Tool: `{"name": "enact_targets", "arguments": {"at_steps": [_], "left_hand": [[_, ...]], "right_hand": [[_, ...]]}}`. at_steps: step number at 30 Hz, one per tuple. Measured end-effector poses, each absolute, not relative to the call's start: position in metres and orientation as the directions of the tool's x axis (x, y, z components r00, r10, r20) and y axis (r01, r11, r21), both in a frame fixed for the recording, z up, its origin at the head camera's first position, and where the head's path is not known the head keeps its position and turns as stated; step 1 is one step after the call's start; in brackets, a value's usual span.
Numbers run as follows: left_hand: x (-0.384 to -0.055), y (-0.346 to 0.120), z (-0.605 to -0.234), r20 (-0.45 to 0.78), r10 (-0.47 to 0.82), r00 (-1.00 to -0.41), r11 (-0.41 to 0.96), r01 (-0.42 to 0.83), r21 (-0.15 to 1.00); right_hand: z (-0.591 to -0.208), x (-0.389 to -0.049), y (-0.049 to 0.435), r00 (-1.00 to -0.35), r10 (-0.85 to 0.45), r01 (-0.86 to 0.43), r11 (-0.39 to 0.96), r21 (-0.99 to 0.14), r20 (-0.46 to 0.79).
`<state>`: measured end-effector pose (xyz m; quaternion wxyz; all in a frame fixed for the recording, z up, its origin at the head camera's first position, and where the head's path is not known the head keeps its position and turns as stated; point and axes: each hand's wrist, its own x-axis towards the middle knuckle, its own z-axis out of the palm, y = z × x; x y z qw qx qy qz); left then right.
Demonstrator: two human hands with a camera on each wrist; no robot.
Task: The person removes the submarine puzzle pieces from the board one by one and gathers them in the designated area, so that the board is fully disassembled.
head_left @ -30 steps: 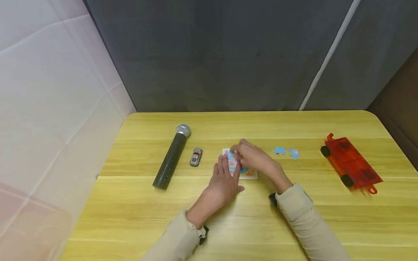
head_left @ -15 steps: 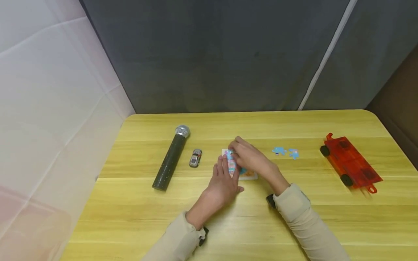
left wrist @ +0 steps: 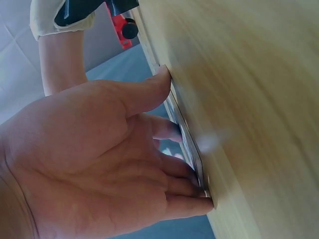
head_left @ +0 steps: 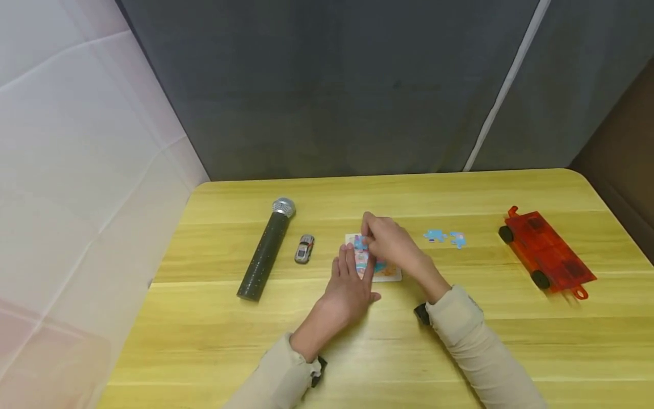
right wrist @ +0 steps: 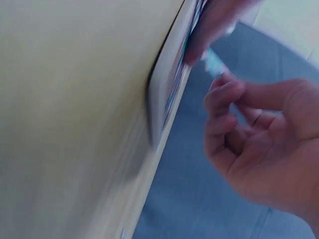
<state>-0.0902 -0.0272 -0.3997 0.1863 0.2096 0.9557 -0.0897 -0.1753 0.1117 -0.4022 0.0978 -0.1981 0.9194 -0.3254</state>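
A small white-bordered jigsaw puzzle (head_left: 391, 279) lies on the wooden table in the head view. My left hand (head_left: 349, 291) rests on its left part with fingers extended. The left wrist view shows the left hand (left wrist: 114, 154) with its fingertips at the thin board's edge. Thumb and fingers of my right hand (head_left: 392, 244) pinch a light blue puzzle piece (head_left: 360, 243) over the upper part of the board. In the right wrist view, that piece (right wrist: 214, 63) sticks out from the right hand's fingertips, raised off the board. The hands cover much of the puzzle picture.
Two loose blue puzzle pieces, one (head_left: 435, 235) beside another (head_left: 457, 239), lie right of the board. Farther right stands a red toy trailer (head_left: 550, 250) with black wheels. A small silver toy car (head_left: 304, 249) and a black microphone (head_left: 264, 255) lie to the left.
My right hand has tilted slightly more upright, and the piece in its fingers now shows more clearly above the board. The left hand stays in place. The whole view has shifted a little.
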Motion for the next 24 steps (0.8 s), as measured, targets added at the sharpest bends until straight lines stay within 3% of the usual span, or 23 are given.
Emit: {"name": "enact_targets", "arguments": {"at_steps": [7,11,24], "left_hand": [[-0.092,-0.028,-0.413,-0.370,0.373,-0.851,0.895,0.435,-0.098],[-0.096,-0.029,-0.427,-0.349,0.379,-0.857,0.901,0.428,-0.074],[-0.094,-0.028,-0.418,-0.361,0.372,-0.855,0.905,0.421,-0.065]], "right_hand": [[-0.398,-0.187,0.144,-0.899,-0.431,-0.275,0.693,-0.667,-0.077],[-0.400,-0.194,0.166,-0.916,-0.389,-0.246,0.739,-0.627,-0.099],[-0.398,-0.202,0.191,-0.946,-0.269,-0.155,0.867,-0.474,-0.182]]}}
